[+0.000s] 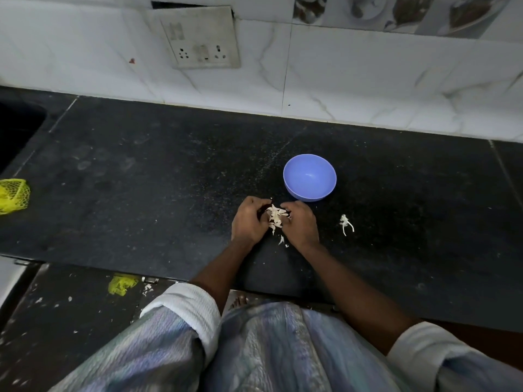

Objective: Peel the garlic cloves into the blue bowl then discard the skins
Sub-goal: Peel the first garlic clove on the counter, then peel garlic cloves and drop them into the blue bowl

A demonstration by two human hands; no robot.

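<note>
At frame centre I see the left hand [249,219] and right hand [301,222] both curled around the skins [275,216]; just above, the bowl [309,181] looks empty.

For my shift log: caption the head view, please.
Both hands, left hand and right hand, work garlic beside the empty blue bowl on a black counter.

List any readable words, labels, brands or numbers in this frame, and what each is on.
None can be read.
Socket plate: worn grey smudges, no legible marking.
Blue bowl: plain, no label.
Yellow net bag: no print visible.
Wall tiles: pictures only, no text.
</note>
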